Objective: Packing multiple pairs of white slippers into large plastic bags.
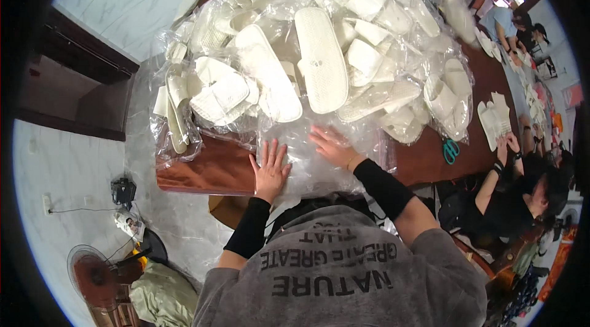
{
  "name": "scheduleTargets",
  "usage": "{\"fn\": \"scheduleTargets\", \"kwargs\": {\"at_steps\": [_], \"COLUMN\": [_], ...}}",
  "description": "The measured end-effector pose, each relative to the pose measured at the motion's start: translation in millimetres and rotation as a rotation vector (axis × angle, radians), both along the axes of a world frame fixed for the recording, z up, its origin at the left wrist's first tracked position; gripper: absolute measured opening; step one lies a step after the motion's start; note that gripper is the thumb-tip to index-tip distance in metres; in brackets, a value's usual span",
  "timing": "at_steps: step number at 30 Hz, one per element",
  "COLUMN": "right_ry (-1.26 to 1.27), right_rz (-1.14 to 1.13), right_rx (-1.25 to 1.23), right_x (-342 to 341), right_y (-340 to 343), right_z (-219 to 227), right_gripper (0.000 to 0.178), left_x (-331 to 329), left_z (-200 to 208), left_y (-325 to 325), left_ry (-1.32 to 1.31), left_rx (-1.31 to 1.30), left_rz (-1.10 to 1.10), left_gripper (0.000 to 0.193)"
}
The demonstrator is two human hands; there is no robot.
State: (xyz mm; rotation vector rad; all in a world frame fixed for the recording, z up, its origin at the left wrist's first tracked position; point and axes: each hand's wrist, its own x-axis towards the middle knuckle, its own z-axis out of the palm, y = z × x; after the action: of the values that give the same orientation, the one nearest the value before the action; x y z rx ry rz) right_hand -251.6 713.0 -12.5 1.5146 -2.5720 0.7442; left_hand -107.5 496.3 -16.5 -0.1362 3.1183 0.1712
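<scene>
Fingers (273,151) parted, our left hand (270,174) and right hand (335,150) are resting on clear plastic (310,170) at mid-frame.
We are spreading the left wide, the right more loosely; beyond, white slippers (321,72) are lying piled across the upper middle.

My left hand (270,176) is palm down, fingers (273,150) spread forward; my right hand (334,150), also palm down, angles leftward.
</scene>
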Motion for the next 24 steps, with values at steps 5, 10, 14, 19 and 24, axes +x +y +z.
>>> {"fn": "scheduleTargets", "kwargs": {"at_steps": [5,10,14,19,24], "right_ry": [-0.415,-0.019,-0.692,-1.283,-1.206], "right_rz": [0.011,-0.890,-0.656,-0.274,-0.234], "right_rx": [-0.172,-0.688,-0.778,-1.073,-1.051], "right_x": [7.1,-76.0,-108.9,-54.8,-2.1], "right_y": [-32.6,-29.1,-7.0,-1.9,67.3], "right_z": [89.7,44.0,50.3,185.0,276.7], "right_gripper": [0.047,0.040,0.035,0.022,0.019], "left_x": [9.6,4.0,1.7,13.9,11.8], "left_z": [-5.2,0.9,1.0,-10.6,-2.5], "left_y": [-8.2,-0.6,2.3,-5.3,-2.8], "left_ry": [-0.003,0.061,0.064,0.062,0.060], "left_rx": [0.024,0.035,0.078,0.055,0.052], "left_rz": [0.048,0.021,0.024,0.051,0.047], "left_gripper": [0.062,0.063,0.061,0.060,0.059]}}
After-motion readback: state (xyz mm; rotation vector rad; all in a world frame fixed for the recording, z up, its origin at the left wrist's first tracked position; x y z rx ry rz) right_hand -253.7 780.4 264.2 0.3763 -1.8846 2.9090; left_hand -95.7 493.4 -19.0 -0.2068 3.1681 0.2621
